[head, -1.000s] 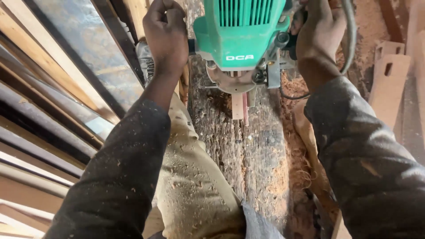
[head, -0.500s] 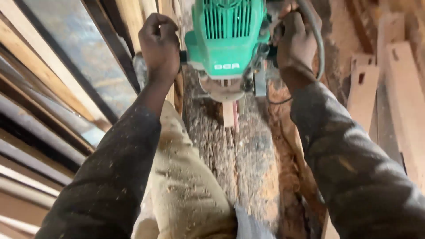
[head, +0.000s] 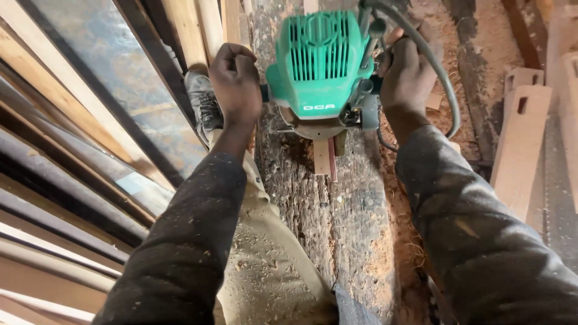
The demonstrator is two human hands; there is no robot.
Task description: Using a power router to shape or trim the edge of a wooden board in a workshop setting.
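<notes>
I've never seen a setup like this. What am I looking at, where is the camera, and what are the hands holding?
The camera sits on the person's head and looks down, so you see their own arms in dark, dusty sleeves. The left hand and right hand each grip a side handle of a green power tool, probably a router, with a grey cable. The tool rests on a rough beam with a narrow fresh-cut groove just below it. Sawdust lies along the beam. Planks lie to the right, and a shoe shows to the left.

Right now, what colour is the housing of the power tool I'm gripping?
Green, with vent slots on top: the power tool shows best in the head view.
</notes>
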